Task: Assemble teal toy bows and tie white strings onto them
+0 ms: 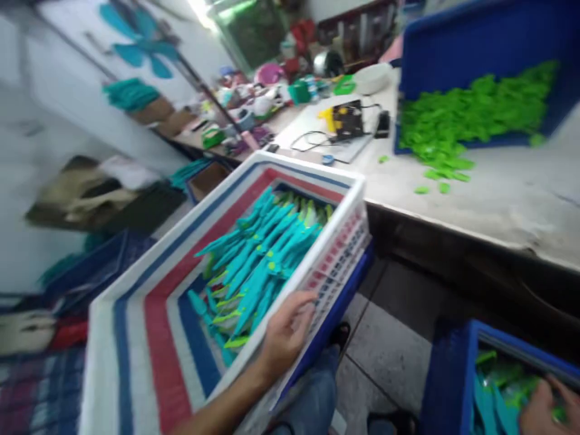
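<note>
My left hand (290, 329) is at the near side rim of a large white crate (357, 193), fingers half curled and thumb apart, with nothing visible in them. Long turquoise plastic pieces (258, 248) with green spots lie in rows inside, over a striped red, white and blue lining (156, 326). At the lower right, my right hand (541, 405) reaches into a blue crate (473, 350) holding turquoise and green pieces (492, 402). Its fingers close around some green plastic there; blur and the frame edge hide the details.
A blue bin (480, 51) lies tipped on the white worktable (507, 211), bright green pieces (475, 115) spilling out. Behind are a black and yellow device (347, 119) with cables and a white bowl (374, 78). A turquoise fan (140, 43) stands at the upper left.
</note>
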A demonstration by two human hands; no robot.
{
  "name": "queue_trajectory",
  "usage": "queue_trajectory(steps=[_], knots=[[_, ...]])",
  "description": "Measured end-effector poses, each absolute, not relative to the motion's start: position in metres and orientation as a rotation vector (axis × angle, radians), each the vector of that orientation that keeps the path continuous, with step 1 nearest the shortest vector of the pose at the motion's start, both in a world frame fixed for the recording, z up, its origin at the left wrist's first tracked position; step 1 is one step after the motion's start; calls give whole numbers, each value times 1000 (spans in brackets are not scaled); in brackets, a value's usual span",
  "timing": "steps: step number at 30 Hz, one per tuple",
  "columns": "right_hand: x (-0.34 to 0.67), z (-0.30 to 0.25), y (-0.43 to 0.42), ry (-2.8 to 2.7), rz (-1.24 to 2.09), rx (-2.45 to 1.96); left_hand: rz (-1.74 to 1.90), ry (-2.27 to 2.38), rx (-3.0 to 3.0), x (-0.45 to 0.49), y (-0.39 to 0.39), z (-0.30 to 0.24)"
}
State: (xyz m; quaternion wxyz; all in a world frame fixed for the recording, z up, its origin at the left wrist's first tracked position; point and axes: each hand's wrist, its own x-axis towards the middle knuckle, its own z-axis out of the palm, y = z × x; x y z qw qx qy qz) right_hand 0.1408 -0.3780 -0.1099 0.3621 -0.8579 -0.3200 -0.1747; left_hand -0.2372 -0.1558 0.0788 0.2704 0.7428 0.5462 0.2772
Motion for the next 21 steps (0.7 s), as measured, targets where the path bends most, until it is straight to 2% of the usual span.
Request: queue_trajectory(steps=[3,6,8,11,14,21], knots=[[96,-3,-230,-1079,-514,-1989,891,1922,1959,-359,-91,87],[8,76,-102,-1532,-306,-1842,618,2258,1844,-463,-35,63],[-57,95,-33,-1994,-80,-1666,442,2308,1806,-507,-1,44],[-143,85,44,-2628,218,-1481,369,2233,1836,-539,54,24],[-204,59,93,-3061,369,-1429,190,2123,1875,-552,122,14],[-250,26,152,-3167,368,-1608,-97,1778,1591,-595,257,-23]])
